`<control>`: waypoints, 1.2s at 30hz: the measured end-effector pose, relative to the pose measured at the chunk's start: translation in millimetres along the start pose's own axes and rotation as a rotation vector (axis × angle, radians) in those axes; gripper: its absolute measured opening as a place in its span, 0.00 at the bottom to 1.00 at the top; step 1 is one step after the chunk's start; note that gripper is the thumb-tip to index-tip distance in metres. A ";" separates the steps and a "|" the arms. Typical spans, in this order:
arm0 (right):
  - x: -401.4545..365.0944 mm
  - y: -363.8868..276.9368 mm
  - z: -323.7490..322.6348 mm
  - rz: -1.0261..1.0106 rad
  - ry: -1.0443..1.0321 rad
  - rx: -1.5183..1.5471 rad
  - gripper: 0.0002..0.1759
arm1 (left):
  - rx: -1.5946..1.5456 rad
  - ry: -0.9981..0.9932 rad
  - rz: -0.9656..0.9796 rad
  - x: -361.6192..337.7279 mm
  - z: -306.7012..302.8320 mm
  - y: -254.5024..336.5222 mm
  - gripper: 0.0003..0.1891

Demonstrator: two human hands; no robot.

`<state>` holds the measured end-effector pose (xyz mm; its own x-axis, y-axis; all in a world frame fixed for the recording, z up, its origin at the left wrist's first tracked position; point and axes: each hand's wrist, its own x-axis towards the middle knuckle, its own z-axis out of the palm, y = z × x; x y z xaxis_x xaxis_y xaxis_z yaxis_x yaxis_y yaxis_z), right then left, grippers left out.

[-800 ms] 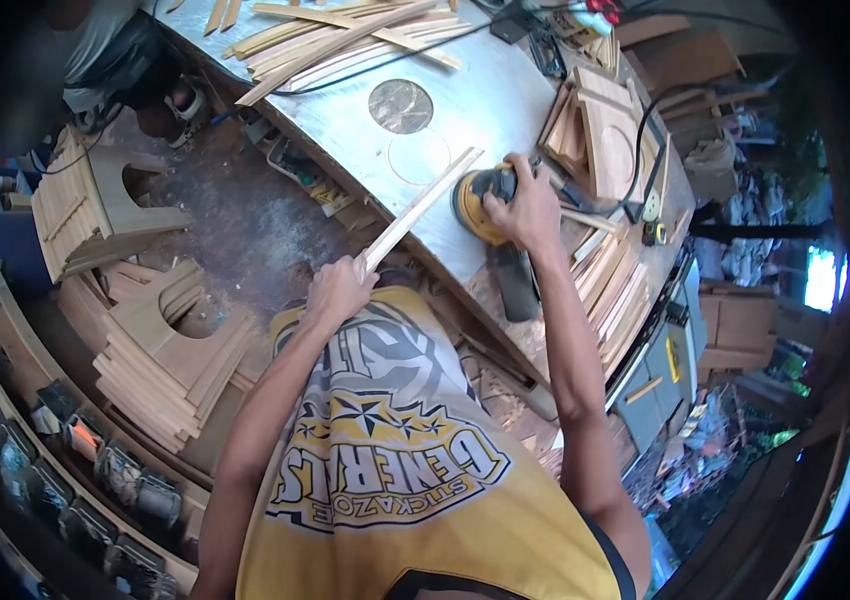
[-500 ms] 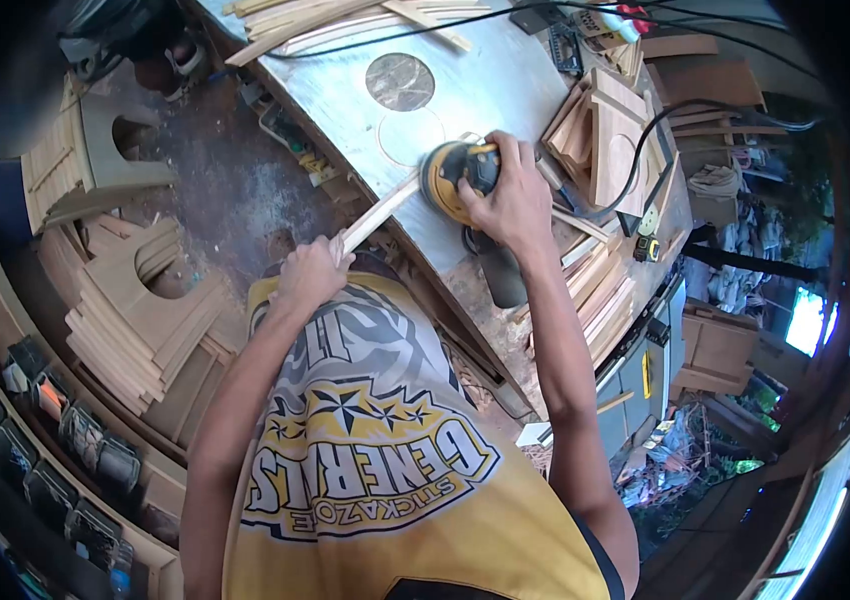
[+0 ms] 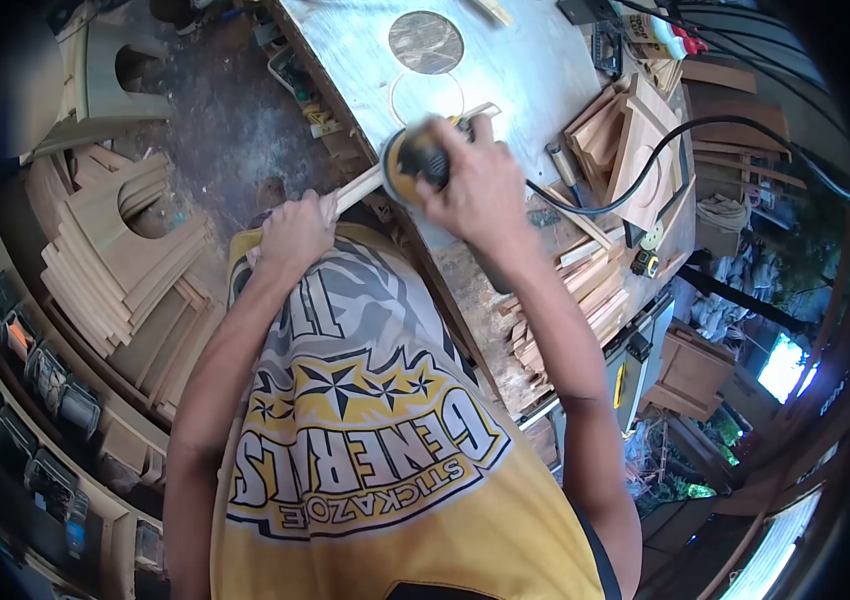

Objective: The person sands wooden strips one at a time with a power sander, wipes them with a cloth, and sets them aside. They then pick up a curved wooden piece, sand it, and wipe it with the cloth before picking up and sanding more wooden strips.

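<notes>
My right hand (image 3: pixel 483 190) is wrapped round the top of a yellow and black orbital sander (image 3: pixel 407 172), slightly blurred. The sander's round pad sits over a thin wooden strip (image 3: pixel 361 188) at the near edge of the workbench (image 3: pixel 520 65). Close to my body, my left hand (image 3: pixel 297 236) is closed round the near end of that strip. The strip's far end shows beyond the sander, on the metal-topped bench. From behind my right hand, a black cord (image 3: pixel 650 165) curves off to the right.
Stacked wooden strips (image 3: pixel 580 300) and wooden panels (image 3: pixel 635 150) lie on the bench's right side, by a tape measure (image 3: pixel 645 263). A glue bottle (image 3: pixel 657 35) stands farther back. Cut curved boards (image 3: pixel 125 260) and trays of hardware (image 3: pixel 60 390) are to my left.
The sander and my right hand have moved left along the strip, nearer my left hand. My view has shifted, and the strips at the bench's far end have mostly left it.
</notes>
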<state>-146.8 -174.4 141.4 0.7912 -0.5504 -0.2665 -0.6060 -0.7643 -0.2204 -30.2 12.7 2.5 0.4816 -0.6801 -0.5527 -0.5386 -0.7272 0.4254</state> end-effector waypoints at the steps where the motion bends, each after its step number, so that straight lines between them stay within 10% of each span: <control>1: 5.1 8.1 -2.7 0.036 0.026 -0.014 0.32 | -0.006 -0.001 -0.003 -0.9 -0.6 0.5 0.19; 13: -10.7 -17.8 13.9 -0.104 0.053 0.032 0.31 | -0.031 -0.031 0.044 -1.7 6.0 7.7 0.23; 36: 30.4 117.0 -16.6 0.258 0.236 -0.062 0.32 | 0.036 0.035 -0.018 -24.0 3.0 -20.3 0.22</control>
<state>-192.3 -286.1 123.1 0.6141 -0.7851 -0.0806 -0.7881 -0.6048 -0.1146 -32.8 44.1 4.9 0.5147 -0.6704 -0.5345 -0.5541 -0.7358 0.3893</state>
